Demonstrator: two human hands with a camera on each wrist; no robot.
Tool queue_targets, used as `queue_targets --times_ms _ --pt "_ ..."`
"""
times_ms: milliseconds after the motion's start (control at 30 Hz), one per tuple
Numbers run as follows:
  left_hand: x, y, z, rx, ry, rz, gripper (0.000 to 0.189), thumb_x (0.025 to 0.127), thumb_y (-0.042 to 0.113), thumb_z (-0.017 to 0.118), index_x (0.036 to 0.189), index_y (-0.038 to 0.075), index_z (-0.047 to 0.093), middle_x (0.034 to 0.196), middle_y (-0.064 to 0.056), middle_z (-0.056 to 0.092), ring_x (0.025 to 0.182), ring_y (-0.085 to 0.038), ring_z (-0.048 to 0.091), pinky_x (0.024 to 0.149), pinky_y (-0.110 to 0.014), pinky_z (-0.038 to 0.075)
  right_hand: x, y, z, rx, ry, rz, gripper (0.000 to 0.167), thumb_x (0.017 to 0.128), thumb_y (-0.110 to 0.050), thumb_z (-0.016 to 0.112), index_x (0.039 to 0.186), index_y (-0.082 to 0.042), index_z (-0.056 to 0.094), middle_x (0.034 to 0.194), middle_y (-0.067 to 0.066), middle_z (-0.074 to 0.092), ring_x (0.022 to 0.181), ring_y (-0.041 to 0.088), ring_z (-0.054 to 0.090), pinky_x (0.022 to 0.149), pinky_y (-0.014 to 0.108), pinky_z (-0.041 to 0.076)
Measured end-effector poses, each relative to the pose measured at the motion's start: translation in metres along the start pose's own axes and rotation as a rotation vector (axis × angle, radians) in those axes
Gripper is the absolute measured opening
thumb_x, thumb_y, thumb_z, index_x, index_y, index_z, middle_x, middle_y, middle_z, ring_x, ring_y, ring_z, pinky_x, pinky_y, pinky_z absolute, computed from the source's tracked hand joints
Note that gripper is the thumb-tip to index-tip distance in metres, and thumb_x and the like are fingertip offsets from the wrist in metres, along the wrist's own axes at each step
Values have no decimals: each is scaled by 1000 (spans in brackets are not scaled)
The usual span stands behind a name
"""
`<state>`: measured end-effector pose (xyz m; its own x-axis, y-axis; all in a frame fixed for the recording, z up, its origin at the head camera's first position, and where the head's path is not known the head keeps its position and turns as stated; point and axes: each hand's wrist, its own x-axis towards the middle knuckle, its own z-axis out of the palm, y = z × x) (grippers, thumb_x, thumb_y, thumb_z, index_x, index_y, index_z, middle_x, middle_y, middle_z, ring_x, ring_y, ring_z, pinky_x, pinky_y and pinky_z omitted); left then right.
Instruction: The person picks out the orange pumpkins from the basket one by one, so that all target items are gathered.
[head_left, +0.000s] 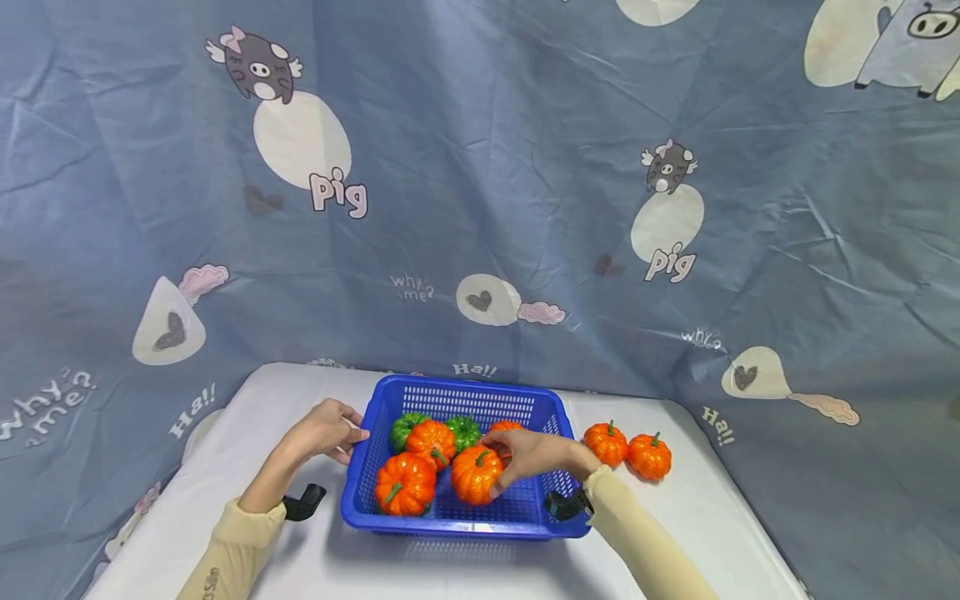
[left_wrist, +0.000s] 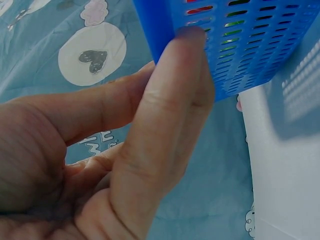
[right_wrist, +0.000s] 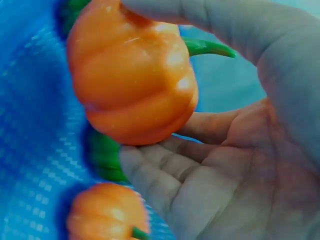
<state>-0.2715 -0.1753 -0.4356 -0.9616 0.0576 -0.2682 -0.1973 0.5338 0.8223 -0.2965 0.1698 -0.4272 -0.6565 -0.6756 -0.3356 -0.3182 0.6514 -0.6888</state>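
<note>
A blue plastic basket point(head_left: 465, 527) with slotted walls sits on the white table. At its left rim my left hand point(head_left: 326, 431) pinches the edge; in the left wrist view the fingers point(left_wrist: 165, 95) reach the slotted wall point(left_wrist: 235, 55). My right hand point(head_left: 536, 454) reaches over the basket's right side and grips an orange pumpkin point(head_left: 474, 479) with a green stem. The right wrist view has that pumpkin point(right_wrist: 132, 75) between thumb and fingers. Inside the basket lie other orange pumpkins point(head_left: 405, 483) and green pumpkins point(head_left: 465, 431); one orange pumpkin point(head_left: 504, 426) is partly behind my right hand.
Two orange pumpkins, one nearer the basket point(head_left: 605, 444) and one farther right point(head_left: 649, 457), rest side by side on the white tabletop point(head_left: 285, 400). A blue cloth point(head_left: 465, 208) with pig prints hangs behind and around the table.
</note>
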Motion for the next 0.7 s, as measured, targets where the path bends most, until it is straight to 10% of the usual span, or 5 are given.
queue_targets --times_ms 367,567,700 --pt "2 -3 1 -4 -2 9 31 91 4 64 115 -14 56 76 -13 67 61 -17 65 58 -33 61 -68 23 -37 219 157 -25 75 77 -18 80 141 -7 43 129 10 55 112 23 56 90 32 56" --pt "2 -3 2 1 -2 14 31 91 5 64 114 -14 56 77 -13 67 61 -17 65 58 -33 60 -112 67 -47 336 323 26 73 81 -16 76 142 -3 37 121 16 58 89 17 58 61 21 49" --pt "3 -3 1 -6 -7 18 31 90 4 64 114 -14 56 76 -13 67 61 -17 65 58 -33 61 -142 106 -48 341 451 86 74 82 -14 72 142 4 33 121 20 56 82 11 56 64 20 49"
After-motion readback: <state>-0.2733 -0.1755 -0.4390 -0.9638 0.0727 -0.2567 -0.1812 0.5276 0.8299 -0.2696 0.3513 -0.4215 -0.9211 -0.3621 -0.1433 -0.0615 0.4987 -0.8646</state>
